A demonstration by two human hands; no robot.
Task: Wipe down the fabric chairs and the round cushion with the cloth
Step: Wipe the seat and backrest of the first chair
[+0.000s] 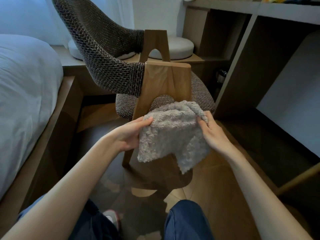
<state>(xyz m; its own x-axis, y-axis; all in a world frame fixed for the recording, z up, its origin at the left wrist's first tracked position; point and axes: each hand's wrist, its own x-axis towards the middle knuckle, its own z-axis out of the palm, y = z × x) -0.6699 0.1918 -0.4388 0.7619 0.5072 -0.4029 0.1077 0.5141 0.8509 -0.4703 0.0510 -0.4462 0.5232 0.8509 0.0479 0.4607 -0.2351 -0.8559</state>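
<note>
At left, a large bed with white sheets (26, 80); at right, a grey-brown open shelf unit (242, 70). Between them, on the wooden floor (216, 187), a fabric chair with dark woven backrest, speckled seat and light wooden frame (107, 70), seen from the side and not touched by the cloth. Behind it, on a low ledge, a round off-white cushion (180, 47), partly hidden by the frame; apparently a second one behind the backrest.

In the air, just in front of the chair's wooden leg, a fluffy grey terry cloth (173, 134), bunched, with the lower corners hanging down. Held on both sides: left hand (128, 135) with the thumb on top of the left edge, the other fingers hidden under it; right hand (213, 132) pinching the upper right fold between thumb and fingers.

Probably arranging the cloth before wiping. Possible trouble from here:
- Wiping with a loose, bunched cloth, so touching the fabric with only a small part.
- Dragging the hanging corners over the floor and carrying dirt to the seat.
- Catching the terry loops on the rough weave or on a frame edge when pressing hard.
- Missing the far side of the curved backrest from this low position.

No brand, label or readable writing anywhere.
</note>
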